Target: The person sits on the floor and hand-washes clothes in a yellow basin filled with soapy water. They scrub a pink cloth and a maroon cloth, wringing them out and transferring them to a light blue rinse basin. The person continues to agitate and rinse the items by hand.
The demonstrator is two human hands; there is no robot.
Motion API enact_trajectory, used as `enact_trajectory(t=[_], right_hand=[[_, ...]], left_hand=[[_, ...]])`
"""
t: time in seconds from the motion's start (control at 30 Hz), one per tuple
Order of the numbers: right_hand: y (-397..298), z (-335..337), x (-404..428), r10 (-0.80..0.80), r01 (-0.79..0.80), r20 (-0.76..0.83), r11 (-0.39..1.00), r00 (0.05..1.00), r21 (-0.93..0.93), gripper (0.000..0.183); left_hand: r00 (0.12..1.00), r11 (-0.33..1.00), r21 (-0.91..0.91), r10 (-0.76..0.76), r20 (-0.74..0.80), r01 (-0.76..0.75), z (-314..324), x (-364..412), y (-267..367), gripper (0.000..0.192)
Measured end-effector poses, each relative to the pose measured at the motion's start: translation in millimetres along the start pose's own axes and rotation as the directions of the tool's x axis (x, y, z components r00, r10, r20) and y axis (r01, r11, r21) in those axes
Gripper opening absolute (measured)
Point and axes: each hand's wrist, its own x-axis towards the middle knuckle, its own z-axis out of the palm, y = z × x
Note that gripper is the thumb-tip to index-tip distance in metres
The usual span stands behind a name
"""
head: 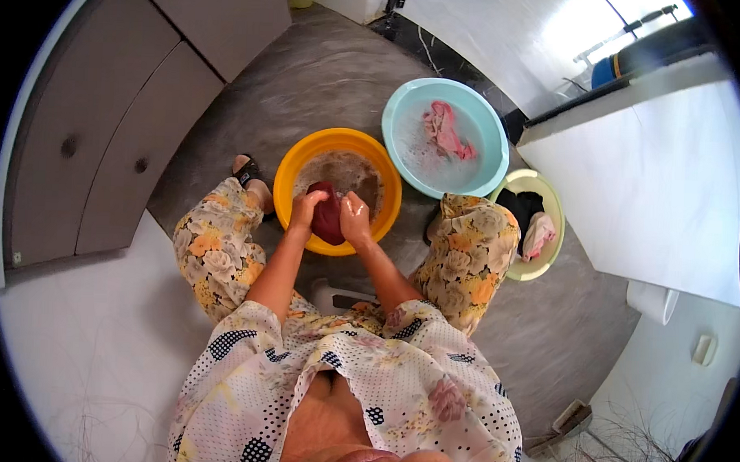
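Observation:
My left hand (304,211) and my right hand (354,218) grip a dark red wet cloth (327,217) between them, over the near part of an orange plastic basin (292,161). Brownish, foamy water (348,163) fills the basin's bottom. Suds show on my right hand. Up and to the right, touching or close to the orange basin, a larger light blue basin (500,147) contains cloudy, sudsy water with a pink cloth (444,130) in it. A smaller pale green tub (557,204) beside it holds a black cloth (520,206) and a pale pink cloth (538,235).
My knees in flowered trousers flank the orange basin. Grey cabinets (104,130) stand at the left, a white panel (653,173) at the right. A brush-like tool (568,418) lies low at the right on the grey floor (302,64).

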Motion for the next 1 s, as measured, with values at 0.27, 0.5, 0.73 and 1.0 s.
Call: enact_trajectory(t=[0.27,0.5,0.73,1.0], right_hand=[[-46,5,-6,0.109,0.043,0.253,0.847,0.961,-0.53,0.048],[5,-10,13,0.453,-0.455,0.316,0.887,0.834,-0.071,0.057],[19,-26,15,0.851,-0.821,0.127,0.437,0.509,0.367,0.055],[25,-34,18,0.823,-0.778,0.186,0.398,0.537,0.486,0.057]], left_hand=[[0.963,0.797,-0.556,-0.12,0.241,0.238,-41,24,-37,0.041],[0.954,0.946,-0.208,-0.278,-0.113,0.25,-30,18,-39,0.075],[0.956,0.849,0.524,0.098,-0.277,0.065,-2,-13,-16,0.076],[0.988,0.751,0.66,0.099,-0.12,0.004,-9,-7,-14,0.043]])
